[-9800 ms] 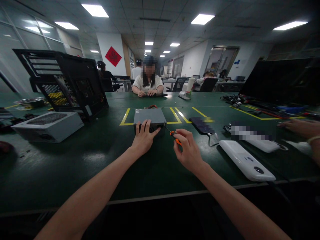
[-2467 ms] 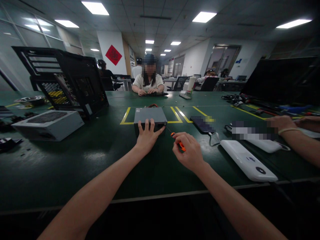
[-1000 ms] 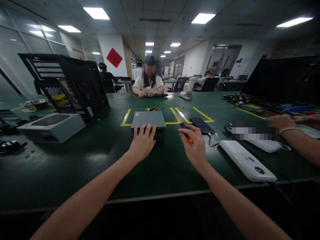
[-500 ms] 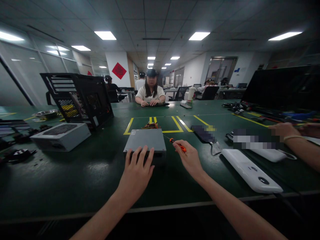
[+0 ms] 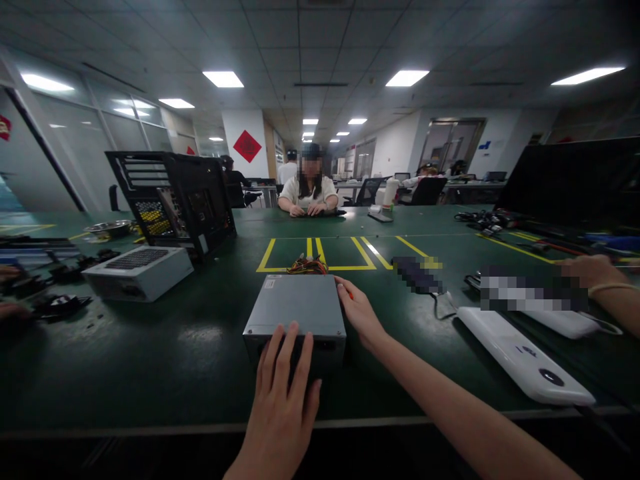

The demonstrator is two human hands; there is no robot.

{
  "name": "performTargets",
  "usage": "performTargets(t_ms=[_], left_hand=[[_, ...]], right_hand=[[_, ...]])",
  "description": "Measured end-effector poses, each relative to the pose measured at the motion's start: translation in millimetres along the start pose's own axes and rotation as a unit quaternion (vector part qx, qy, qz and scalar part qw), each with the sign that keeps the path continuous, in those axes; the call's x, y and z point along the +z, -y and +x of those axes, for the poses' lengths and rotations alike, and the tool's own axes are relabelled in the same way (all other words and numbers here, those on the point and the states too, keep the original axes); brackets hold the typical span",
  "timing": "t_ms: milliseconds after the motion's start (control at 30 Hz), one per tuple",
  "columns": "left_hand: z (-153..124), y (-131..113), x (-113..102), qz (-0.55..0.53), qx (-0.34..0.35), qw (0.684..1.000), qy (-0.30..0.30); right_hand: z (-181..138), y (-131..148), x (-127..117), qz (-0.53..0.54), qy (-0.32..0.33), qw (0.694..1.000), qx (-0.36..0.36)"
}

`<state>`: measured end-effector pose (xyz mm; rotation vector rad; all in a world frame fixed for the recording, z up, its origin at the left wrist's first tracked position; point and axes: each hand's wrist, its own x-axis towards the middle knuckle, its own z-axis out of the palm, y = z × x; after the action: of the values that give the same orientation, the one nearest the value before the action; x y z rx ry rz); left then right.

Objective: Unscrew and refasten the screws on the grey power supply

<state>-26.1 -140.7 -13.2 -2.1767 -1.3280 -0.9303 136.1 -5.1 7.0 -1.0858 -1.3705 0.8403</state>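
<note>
A grey computer power supply [image 5: 300, 303] lies flat on the green table, its bundle of coloured cables [image 5: 306, 265] sticking out at the far side. My left hand [image 5: 285, 393] is at its near face, fingers stretched and apart, fingertips on the front top edge. At the right side of the box is my right hand [image 5: 361, 310], closed around a screwdriver [image 5: 351, 294]; only a bit of its orange handle shows, and the shaft is hidden. Whether the right fingers also press the box, I cannot tell.
Left stand a second power supply [image 5: 140, 272] and a black computer case [image 5: 175, 200]. White power bank-like devices [image 5: 525, 357] and a blurred phone-like object [image 5: 417, 273] lie right. A co-worker [image 5: 310, 187] sits opposite; another person's hand [image 5: 587, 272] is far right.
The power supply has come closer to me, and my left hand with it. My right hand, with the screwdriver, has moved in against the box's right side. The view has shifted slightly.
</note>
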Motion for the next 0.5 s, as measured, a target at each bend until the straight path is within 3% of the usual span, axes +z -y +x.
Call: performTargets(t_ms=[133, 267, 367, 500], left_hand=[[-16, -11, 3, -0.055, -0.087, 0.995, 0.003], [-35, -7, 5, -0.094, -0.202, 0.974, -0.045], [-43, 8, 4, -0.112, -0.237, 0.961, -0.092], [-37, 25, -1, -0.091, -0.265, 0.95, -0.137]], right_hand=[[8, 8, 8, 0.059, 0.019, 0.998, 0.031], [-2, 17, 19, 0.099, 0.012, 0.993, 0.063], [-20, 21, 37, 0.092, -0.012, 0.995, 0.034], [-47, 31, 75, 0.006, -0.043, 0.999, -0.024]])
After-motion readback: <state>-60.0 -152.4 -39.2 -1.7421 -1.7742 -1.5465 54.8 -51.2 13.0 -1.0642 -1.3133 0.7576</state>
